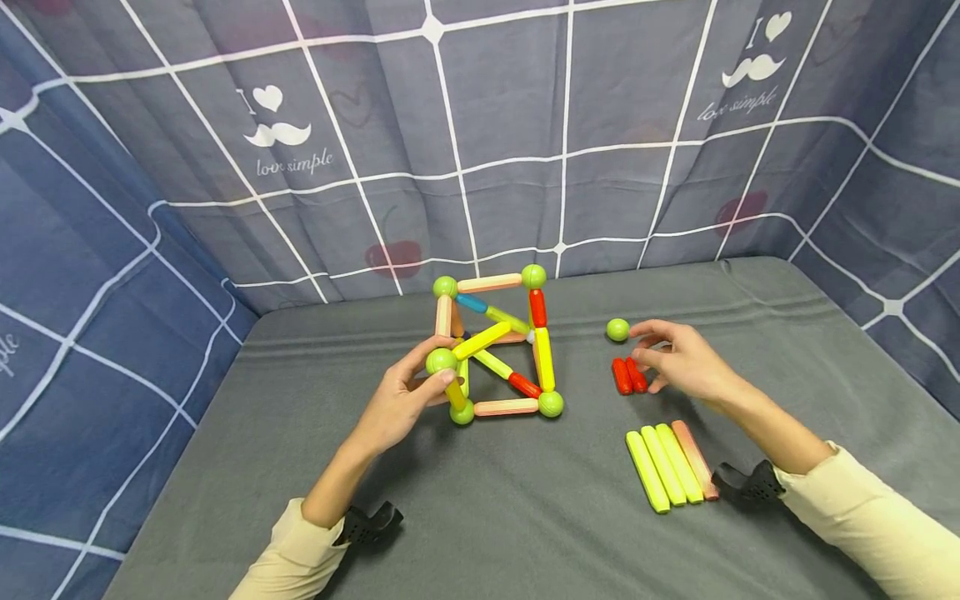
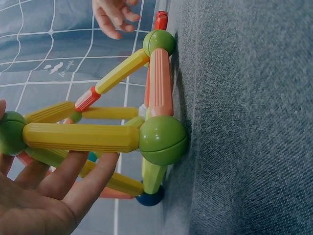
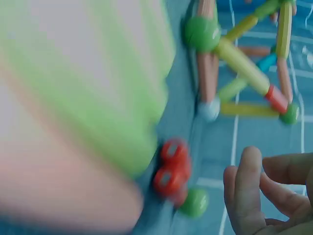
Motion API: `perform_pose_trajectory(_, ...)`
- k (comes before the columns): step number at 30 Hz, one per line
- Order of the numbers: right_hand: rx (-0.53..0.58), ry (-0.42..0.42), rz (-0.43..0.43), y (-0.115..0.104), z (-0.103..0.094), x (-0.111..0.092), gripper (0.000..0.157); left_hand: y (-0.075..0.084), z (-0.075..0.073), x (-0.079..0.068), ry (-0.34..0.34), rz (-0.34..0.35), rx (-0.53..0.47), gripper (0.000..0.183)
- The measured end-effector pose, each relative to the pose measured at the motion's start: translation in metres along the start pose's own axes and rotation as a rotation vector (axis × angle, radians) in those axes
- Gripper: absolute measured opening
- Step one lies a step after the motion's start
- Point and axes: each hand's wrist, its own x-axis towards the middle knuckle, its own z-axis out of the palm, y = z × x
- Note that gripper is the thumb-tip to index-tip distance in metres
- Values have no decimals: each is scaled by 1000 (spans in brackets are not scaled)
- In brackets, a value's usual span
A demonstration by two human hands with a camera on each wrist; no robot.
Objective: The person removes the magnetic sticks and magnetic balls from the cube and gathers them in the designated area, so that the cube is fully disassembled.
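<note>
Standing near the middle of the tabletop (image 1: 555,517), the frame (image 1: 492,362) is a boxy shape of rods joined by balls, and we see yellow, pink, yellow-green, red and blue among its rods. Most of the balls we can make out are green; a dark blue ball (image 2: 150,197) and a white ball (image 3: 209,109) sit low in it. Our left hand (image 1: 405,396) is at its upper near-left corner, fingers clamped on the corner ball (image 1: 442,360), with a yellow rod running down from there to another green ball.

Our right hand (image 1: 686,362) hovers well apart from the frame, its fingers loosely bent and apart. Just beside its fingertips lies a loose green ball (image 1: 618,330), and under them two short red rods (image 1: 622,377) lie side by side. Nearer to us, three yellow-green rods (image 1: 663,465) and one pink rod (image 1: 695,460) form a row; they blur in the right wrist view.

We have cream sleeves (image 1: 870,517) on both arms. Behind everything hangs a blue-grey curtain (image 1: 510,100) with white grid lines.
</note>
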Motion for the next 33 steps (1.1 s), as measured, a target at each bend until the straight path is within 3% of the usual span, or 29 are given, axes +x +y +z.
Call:
perform_pose_trajectory(4, 31, -23, -39, -19, 18, 2, 34, 0, 0, 0, -7, 4, -8, 43)
perform_pose_trajectory(12, 13, -157, -156, -61, 61, 15, 36, 0, 0, 0, 1, 16, -12, 43)
perform_pose_trajectory(19, 68, -155, -214, -90, 94, 33, 43, 0, 0, 0, -1, 18, -19, 44)
perform_pose_trajectory(22, 89, -170, -237, -96, 103, 41, 46, 0, -1, 0, -4, 23, -29, 42)
perform_pose_trajectory(26, 28, -204, -287, -101, 114, 47, 45, -1, -1, 0, -7, 24, -32, 41)
perform_pose_trajectory(33, -52, -234, -287, -103, 123, 47, 29, 0, -1, 0, -16, 28, -32, 42)
